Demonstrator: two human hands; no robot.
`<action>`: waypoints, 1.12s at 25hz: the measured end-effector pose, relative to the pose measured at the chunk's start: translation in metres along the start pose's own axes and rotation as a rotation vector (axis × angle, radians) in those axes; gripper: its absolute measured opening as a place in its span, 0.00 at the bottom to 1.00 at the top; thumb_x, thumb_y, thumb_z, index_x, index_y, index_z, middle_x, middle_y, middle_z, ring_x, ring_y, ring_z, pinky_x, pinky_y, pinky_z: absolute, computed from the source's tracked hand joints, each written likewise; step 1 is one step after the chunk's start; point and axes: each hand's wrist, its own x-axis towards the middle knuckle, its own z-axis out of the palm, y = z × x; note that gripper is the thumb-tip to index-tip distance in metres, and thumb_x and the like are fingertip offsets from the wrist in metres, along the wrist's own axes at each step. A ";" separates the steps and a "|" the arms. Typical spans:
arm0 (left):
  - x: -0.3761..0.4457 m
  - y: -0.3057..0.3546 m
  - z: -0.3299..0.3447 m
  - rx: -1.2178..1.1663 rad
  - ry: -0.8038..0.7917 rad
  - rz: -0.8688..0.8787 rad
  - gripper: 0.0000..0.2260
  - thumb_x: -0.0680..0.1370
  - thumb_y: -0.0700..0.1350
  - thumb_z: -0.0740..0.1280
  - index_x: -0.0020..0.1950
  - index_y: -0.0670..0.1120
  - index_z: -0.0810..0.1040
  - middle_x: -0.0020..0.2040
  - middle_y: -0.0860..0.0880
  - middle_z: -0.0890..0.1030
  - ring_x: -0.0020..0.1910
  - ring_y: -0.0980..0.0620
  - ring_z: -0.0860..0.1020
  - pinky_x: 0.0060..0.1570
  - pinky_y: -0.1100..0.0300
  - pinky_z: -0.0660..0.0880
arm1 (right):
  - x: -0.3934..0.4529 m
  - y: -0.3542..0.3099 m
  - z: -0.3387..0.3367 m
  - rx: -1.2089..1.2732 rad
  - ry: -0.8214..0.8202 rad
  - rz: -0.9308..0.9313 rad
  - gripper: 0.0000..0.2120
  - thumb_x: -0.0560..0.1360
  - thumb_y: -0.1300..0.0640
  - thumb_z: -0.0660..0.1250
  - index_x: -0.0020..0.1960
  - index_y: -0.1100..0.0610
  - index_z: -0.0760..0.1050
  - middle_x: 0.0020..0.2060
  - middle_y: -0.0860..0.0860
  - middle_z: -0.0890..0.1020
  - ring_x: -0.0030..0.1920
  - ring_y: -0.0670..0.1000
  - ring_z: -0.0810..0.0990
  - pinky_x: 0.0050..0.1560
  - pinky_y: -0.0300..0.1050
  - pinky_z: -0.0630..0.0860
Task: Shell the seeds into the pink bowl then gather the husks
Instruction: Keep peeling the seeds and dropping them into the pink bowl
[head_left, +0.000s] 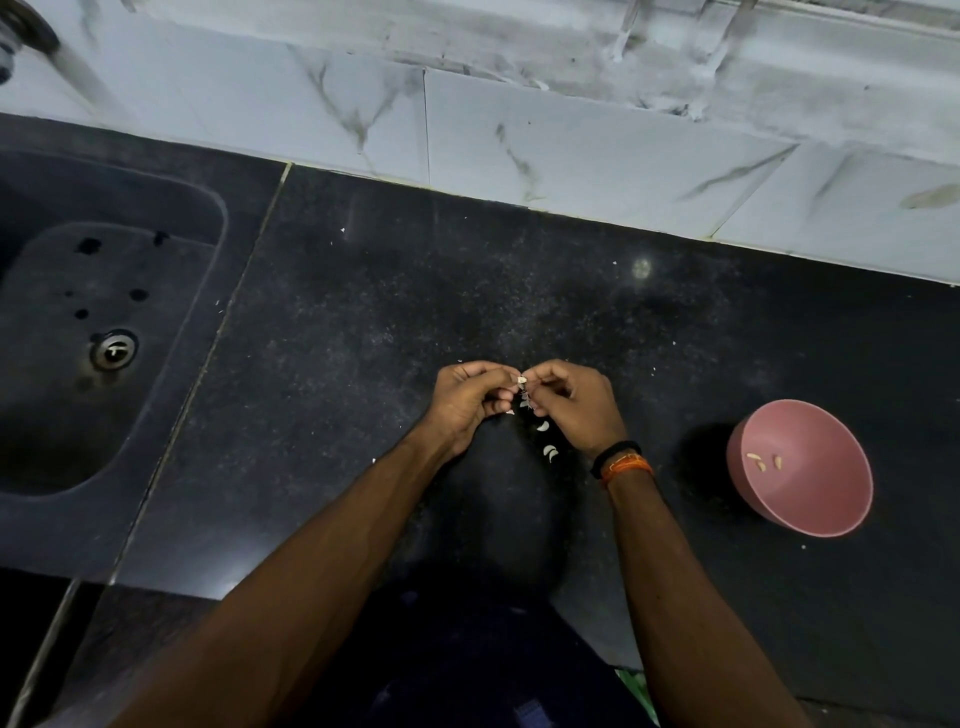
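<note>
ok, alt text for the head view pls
Over a black counter, the left hand and right hand pinch a seed between them, with pale husks lying below. A pink bowl with a few kernels sits right, a sink left.

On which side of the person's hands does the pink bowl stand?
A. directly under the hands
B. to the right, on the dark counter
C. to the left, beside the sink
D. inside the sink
B: the pink bowl stands on the counter, right of the right hand.
</note>
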 end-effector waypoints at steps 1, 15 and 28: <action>0.000 0.000 0.001 0.002 0.003 0.000 0.04 0.75 0.31 0.69 0.44 0.35 0.84 0.35 0.42 0.81 0.31 0.54 0.77 0.31 0.65 0.76 | 0.000 -0.001 0.000 0.015 -0.002 0.002 0.05 0.78 0.64 0.69 0.50 0.59 0.84 0.41 0.51 0.86 0.41 0.48 0.86 0.43 0.42 0.83; -0.001 0.000 0.001 0.033 -0.004 0.004 0.06 0.75 0.30 0.68 0.42 0.37 0.84 0.35 0.43 0.82 0.31 0.55 0.77 0.31 0.65 0.75 | 0.003 0.004 0.000 0.119 -0.028 0.075 0.06 0.78 0.65 0.68 0.46 0.60 0.84 0.37 0.57 0.86 0.36 0.52 0.85 0.40 0.45 0.81; 0.002 0.001 -0.004 0.008 -0.061 -0.027 0.06 0.75 0.31 0.68 0.45 0.37 0.84 0.35 0.43 0.82 0.32 0.54 0.78 0.33 0.64 0.77 | 0.000 0.001 0.007 0.295 0.025 0.141 0.07 0.77 0.67 0.68 0.45 0.62 0.84 0.35 0.58 0.85 0.34 0.51 0.83 0.38 0.43 0.81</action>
